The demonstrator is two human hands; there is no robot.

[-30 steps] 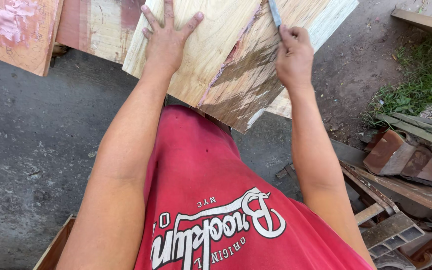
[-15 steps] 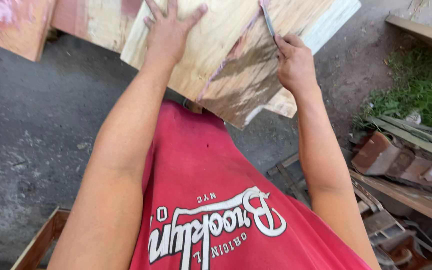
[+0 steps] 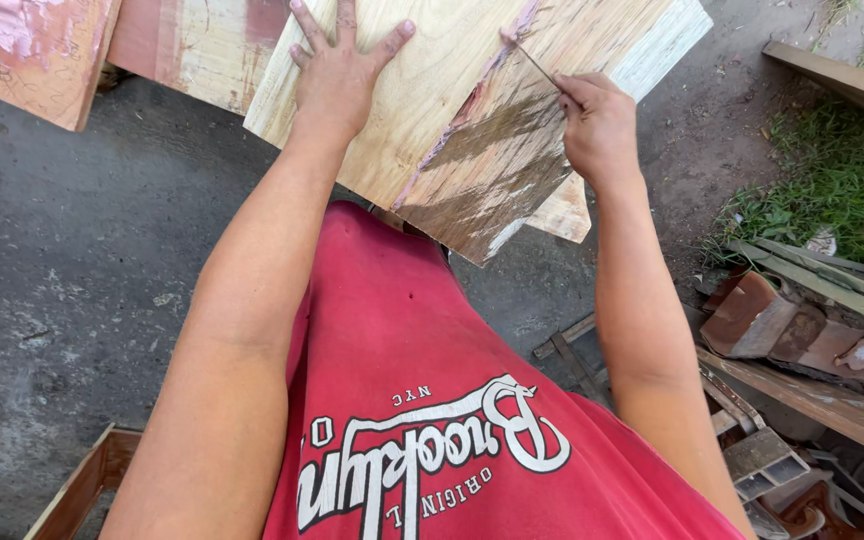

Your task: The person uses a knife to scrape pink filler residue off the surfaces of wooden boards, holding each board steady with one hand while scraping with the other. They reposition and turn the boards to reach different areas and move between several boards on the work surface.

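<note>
— Head view, upper middle of the frame: left hand [image 3: 344, 75] spread flat, fingers splayed, pressing down on the pale plywood board [image 3: 422, 110]. Holding it steady, by the look of it.

— And the right hand [image 3: 600, 122], upper right of centre?

— Closed around a thin blade-like tool [image 3: 532, 58], pinched between thumb and fingers, tip touching the pinkish seam running diagonally down the board. Exact kind of tool too slim to tell.

— Progress?

— Hard to judge. Reddish, stained layer right of the seam, clean pale wood left of it; tip near the seam's upper end, so probably most of that line left to work.

— Around it?

— More painted boards [image 3: 32, 50] at upper left, dark ground [image 3: 72, 270] below, bricks and timber scraps [image 3: 802, 340] lower right, grass [image 3: 832, 190] at right edge. Red shirt [image 3: 422, 400] filling the bottom middle.
</note>
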